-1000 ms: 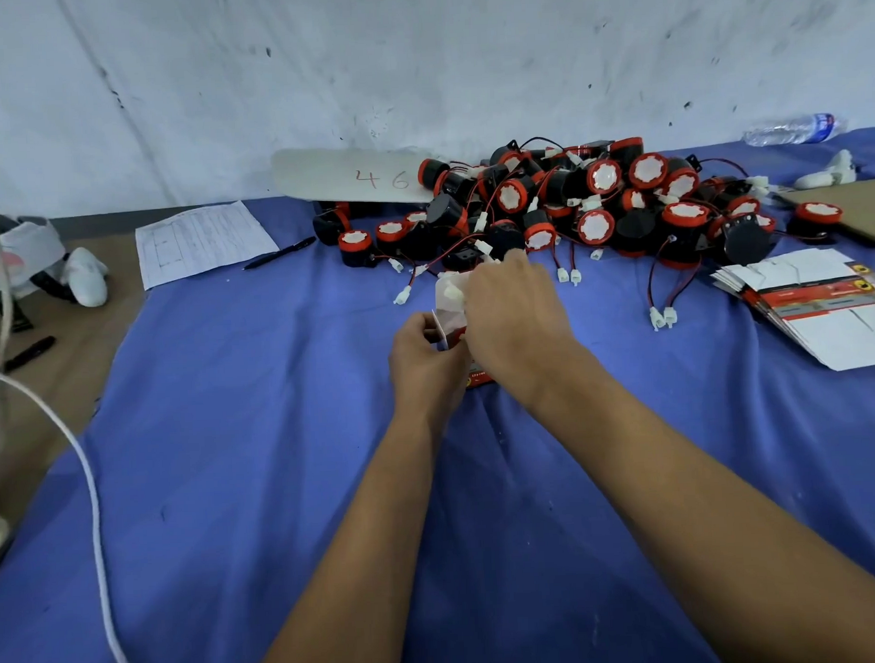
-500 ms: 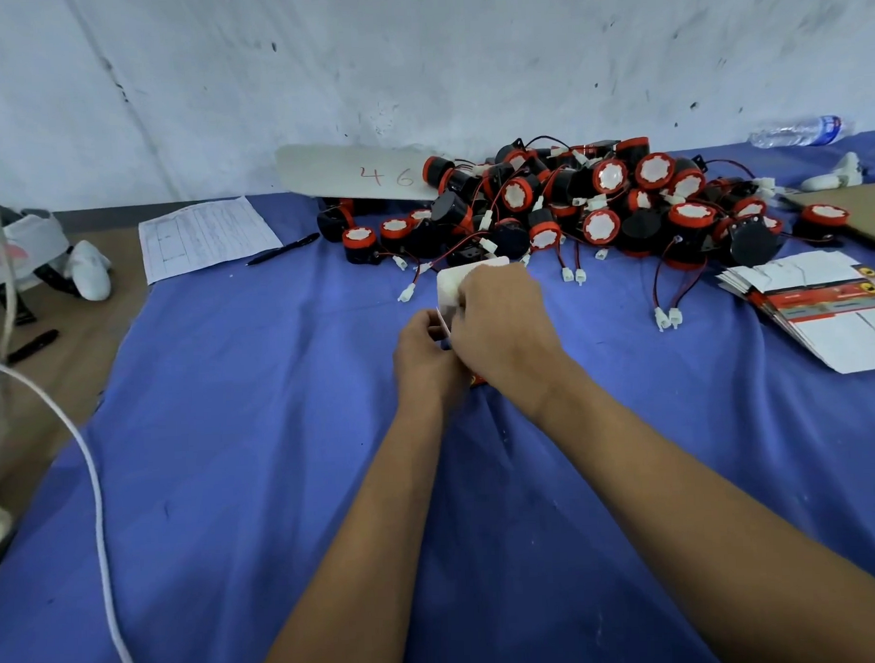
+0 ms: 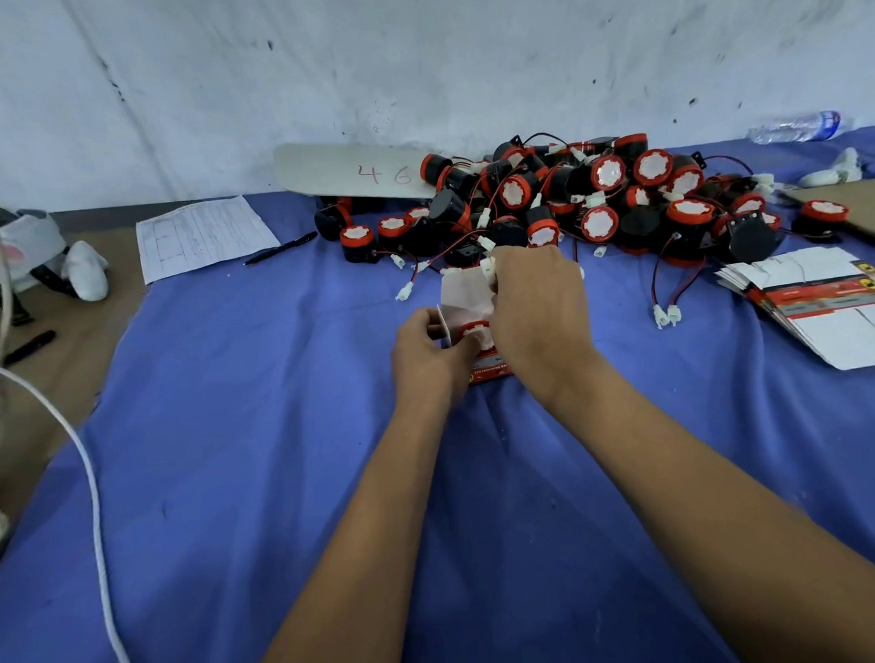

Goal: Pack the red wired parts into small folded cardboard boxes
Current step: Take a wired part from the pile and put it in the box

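A small cardboard box (image 3: 466,300) stands open on the blue cloth at mid-table, its white flaps up and a red printed side low down. A red-rimmed wired part (image 3: 476,328) sits in its mouth. My left hand (image 3: 426,356) grips the box's left side and one flap. My right hand (image 3: 536,308) curls over the top right of the box, holding the part's white connector at its fingertips. Behind them lies a pile of red and black wired parts (image 3: 594,202).
A stack of flat unfolded boxes (image 3: 816,298) lies at the right. A paper form (image 3: 199,235) and a pen (image 3: 279,248) lie at the back left, a white board marked 46 (image 3: 350,173) leans on the wall. A white cable (image 3: 91,492) crosses the left edge. A water bottle (image 3: 795,126) lies far right.
The box's top flap has come back up and the red-rimmed part now shows in the opening. My right hand has shifted slightly right, off the flap.
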`<action>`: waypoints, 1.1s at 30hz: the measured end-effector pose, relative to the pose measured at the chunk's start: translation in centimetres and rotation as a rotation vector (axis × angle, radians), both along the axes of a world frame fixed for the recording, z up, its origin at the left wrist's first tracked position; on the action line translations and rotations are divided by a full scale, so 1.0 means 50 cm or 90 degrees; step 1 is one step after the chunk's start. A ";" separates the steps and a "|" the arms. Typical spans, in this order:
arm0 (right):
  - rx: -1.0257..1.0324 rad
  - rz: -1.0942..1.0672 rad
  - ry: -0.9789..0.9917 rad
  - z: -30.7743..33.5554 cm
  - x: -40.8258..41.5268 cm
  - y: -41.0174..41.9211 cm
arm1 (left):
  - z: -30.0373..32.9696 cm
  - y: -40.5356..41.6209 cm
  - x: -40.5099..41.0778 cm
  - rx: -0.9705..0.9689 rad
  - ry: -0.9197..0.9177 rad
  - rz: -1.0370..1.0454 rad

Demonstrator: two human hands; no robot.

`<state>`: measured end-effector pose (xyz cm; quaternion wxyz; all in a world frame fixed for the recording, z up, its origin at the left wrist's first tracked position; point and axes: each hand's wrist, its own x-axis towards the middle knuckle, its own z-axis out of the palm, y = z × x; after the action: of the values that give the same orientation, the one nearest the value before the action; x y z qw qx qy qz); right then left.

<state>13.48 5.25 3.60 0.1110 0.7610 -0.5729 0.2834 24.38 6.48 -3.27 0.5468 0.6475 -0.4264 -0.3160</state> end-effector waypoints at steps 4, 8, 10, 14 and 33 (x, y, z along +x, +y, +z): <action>0.023 0.028 -0.086 -0.018 0.016 0.000 | 0.004 0.002 0.002 -0.002 -0.005 -0.016; 0.007 -0.040 -0.001 -0.039 0.031 0.007 | 0.006 0.006 0.004 -0.004 0.014 -0.026; 0.013 -0.057 0.014 -0.044 0.035 0.004 | 0.007 0.007 0.004 -0.007 0.022 -0.029; 0.056 -0.056 0.024 -0.045 0.035 -0.003 | 0.009 0.008 0.002 -0.010 0.031 -0.034; 0.097 -0.025 0.003 -0.037 0.042 0.005 | 0.007 0.001 0.004 -0.008 0.002 -0.029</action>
<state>15.58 5.52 1.77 0.0598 0.7566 -0.6074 0.2347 24.59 6.53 -2.93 0.5445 0.6336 -0.4420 -0.3267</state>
